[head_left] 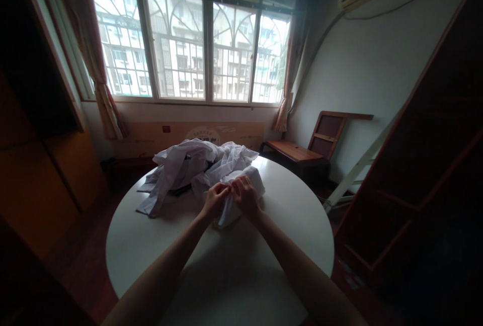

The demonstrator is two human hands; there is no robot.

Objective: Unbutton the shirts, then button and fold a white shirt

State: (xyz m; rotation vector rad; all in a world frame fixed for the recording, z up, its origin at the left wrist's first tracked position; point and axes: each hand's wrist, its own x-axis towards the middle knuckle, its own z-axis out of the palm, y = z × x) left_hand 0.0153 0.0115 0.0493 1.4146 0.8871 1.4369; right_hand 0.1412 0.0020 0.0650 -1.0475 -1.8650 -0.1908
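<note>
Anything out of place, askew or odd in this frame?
Mostly tidy. The crumpled white cloth pile sprawls over the round white table; left hand and right hand pinch it. A wooden panel leans tilted against the wall.

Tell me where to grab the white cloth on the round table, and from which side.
Grip the white cloth at the bunched fold nearest the body, where the left hand and right hand already pinch it. Come from the near side of the table: that fold rises off the top, while the rest sprawls in a loose heap toward the window.
</note>
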